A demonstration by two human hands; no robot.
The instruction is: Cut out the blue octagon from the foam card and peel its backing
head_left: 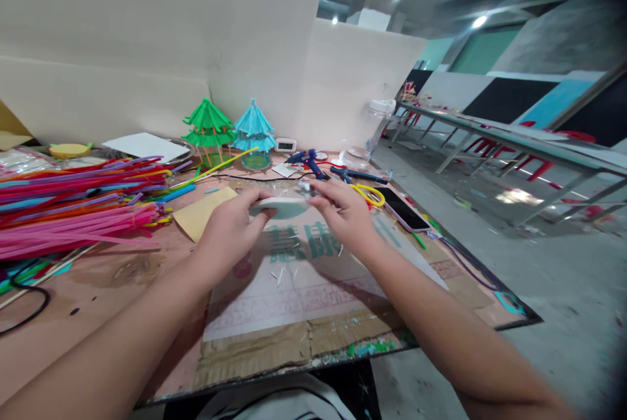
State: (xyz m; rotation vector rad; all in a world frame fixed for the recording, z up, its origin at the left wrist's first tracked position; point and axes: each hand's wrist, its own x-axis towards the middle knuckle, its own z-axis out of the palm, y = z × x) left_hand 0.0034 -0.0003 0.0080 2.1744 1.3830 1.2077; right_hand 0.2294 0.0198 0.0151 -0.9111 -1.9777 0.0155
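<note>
My left hand (pixel 240 221) is closed on the left edge of a flat, round white disc (pixel 281 202), thumb below and fingers above. At the disc's right edge, my right hand (pixel 337 208) is closed in a pinch. A small, shiny, blurred bit shows at its fingertips; I cannot make out what it is. Both hands are above a white sheet with green and red print (pixel 294 289), on which thin white scraps (pixel 278 276) lie. Beyond the right hand are a blue glue gun (pixel 306 159) and yellow-handled scissors (pixel 367 194).
Bundles of coloured pipe cleaners (pixel 83 204) cover the table's left side. A green tiered-roof model (pixel 209 129) and a blue one (pixel 253 132) stand at the back, near a clear jug (pixel 369 129). To the right lies a phone (pixel 404 208) by the table edge.
</note>
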